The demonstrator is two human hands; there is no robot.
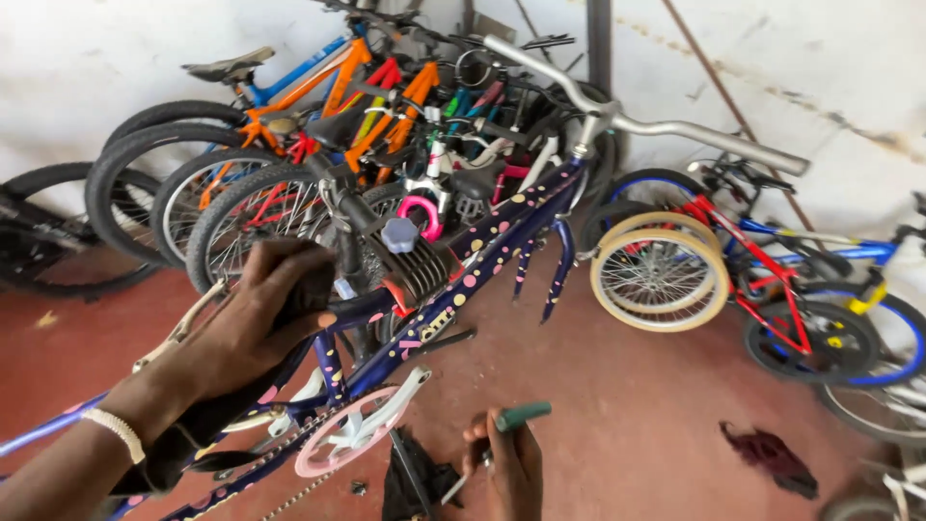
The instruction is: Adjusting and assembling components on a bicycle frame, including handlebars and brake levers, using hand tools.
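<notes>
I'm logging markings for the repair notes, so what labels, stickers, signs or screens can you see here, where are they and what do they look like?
Frame decal: on the lower tube of the dark blue dotted bike frame, a slanted strip, pale lettering.
No packages, signs or screens show.

Dark blue bike frame [502, 227] with coloured dots is tilting up across the red floor, silver handlebars [666, 125] pointing upper right, pinkish chainring [338, 444] and chain hanging low. Green-handled tool [516, 418] is sticking up just below the frame.
</notes>
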